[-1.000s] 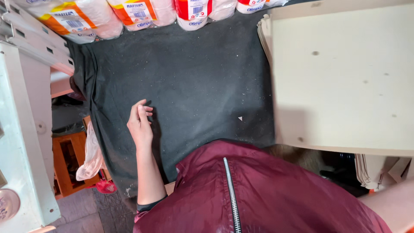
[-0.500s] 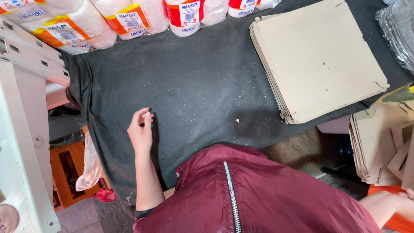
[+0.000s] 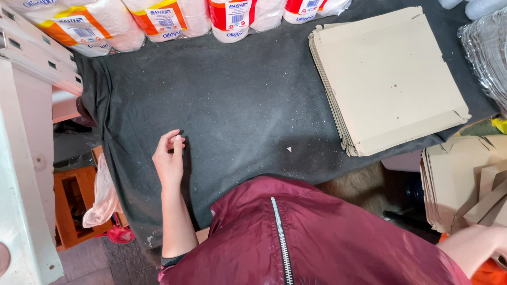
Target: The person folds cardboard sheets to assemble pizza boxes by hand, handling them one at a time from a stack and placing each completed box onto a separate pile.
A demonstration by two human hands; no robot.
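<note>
Since the earlier frames the left hand (image 3: 169, 158) had barely shifted on the dark cloth-covered desk (image 3: 232, 105), while the stack of flat cardboard sheets (image 3: 391, 79) had come fully into view at far right. The right hand was cut off at the lower right edge, its grip impossible to tell. The left hand rested near the desk's left side, fingers loosely curled, thumb meeting fingertips, holding nothing visible.

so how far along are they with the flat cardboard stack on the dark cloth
Done: a neat stack of flat cardboard sheets lies on the dark cloth. In hand: nothing visibly; the left hand rests empty on the cloth, fingers curled. The right hand reaches low toward a second cardboard pile off the table; its grip cannot be told. Left: that second pile remains off the table.
</note>
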